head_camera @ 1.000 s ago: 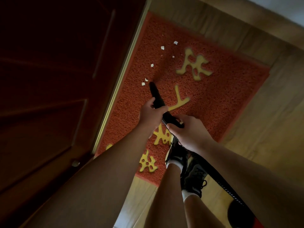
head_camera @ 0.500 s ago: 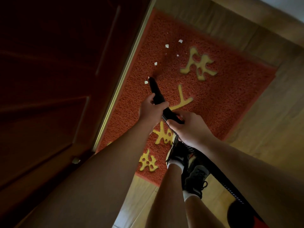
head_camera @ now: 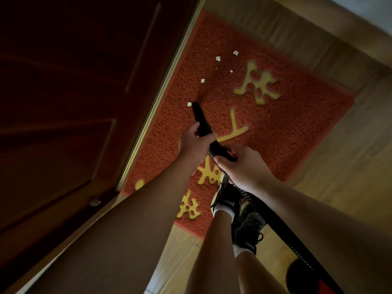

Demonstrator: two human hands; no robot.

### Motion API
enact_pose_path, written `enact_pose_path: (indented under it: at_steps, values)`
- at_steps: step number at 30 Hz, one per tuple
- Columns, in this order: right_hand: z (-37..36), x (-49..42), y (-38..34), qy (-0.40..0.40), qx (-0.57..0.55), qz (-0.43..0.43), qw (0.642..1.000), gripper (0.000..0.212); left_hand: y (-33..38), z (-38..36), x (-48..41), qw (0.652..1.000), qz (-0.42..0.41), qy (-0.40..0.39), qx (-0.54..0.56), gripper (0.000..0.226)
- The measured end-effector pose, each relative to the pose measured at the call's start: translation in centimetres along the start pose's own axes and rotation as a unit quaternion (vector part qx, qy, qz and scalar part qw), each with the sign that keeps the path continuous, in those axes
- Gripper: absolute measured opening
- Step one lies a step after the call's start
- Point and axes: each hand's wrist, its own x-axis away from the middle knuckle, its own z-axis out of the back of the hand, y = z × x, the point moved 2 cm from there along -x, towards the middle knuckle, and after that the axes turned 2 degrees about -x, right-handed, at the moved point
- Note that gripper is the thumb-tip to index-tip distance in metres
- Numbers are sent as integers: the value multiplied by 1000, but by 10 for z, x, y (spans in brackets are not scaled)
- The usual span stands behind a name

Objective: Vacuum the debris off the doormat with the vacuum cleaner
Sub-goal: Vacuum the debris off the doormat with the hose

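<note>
vac nozzle [head_camera: 198, 114] now at scrap [head_camera: 189, 104], 1 gone

We look down on a dim doorway.
At our left stands a dark panelled wooden door [head_camera: 74, 102]; a brassy metal strip [head_camera: 158, 102] runs along its edge; pale wood-plank floor [head_camera: 350, 177] spreads to our right, better lit; a whitish wall [head_camera: 373, 7] shows in the far corner.

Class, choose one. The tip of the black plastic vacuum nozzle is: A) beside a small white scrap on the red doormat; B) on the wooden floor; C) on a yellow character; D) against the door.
A: the black plastic vacuum nozzle ends right beside a small white scrap on the red doormat.
</note>
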Motion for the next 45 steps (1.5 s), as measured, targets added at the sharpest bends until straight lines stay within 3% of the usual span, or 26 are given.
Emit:
enact_pose_path:
  at_steps: [4, 9, 45]
  values:
    - [-2, 1, -4, -1, 3, 3, 1000, 22, -2, 4, 2, 1000, 13, 3, 7, 83]
    - [-9, -4, -8, -5, 14, 8, 1000, 22, -9, 11, -5, 1000, 15, 7, 20, 72]
    - [4, -15, -13, 29, -19, -6, 999, 17, 21, 5, -21, 1000, -16, -9, 2, 71]
